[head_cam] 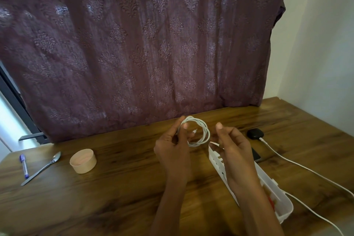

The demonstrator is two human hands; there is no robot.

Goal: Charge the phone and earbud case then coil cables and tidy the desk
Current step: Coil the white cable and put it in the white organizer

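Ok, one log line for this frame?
step: coil cables | left grip: holds coiled white cable | right grip: open, beside coil | earbud case: charging cable attached

One wide-angle head view looks forward and down across the wooden bench (115, 188) toward a purple curtain (134, 44) and a white wall (316, 44), close above the left hand (172, 145) and right hand (233, 145).

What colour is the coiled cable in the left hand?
White. The coiled cable shows best in the head view.
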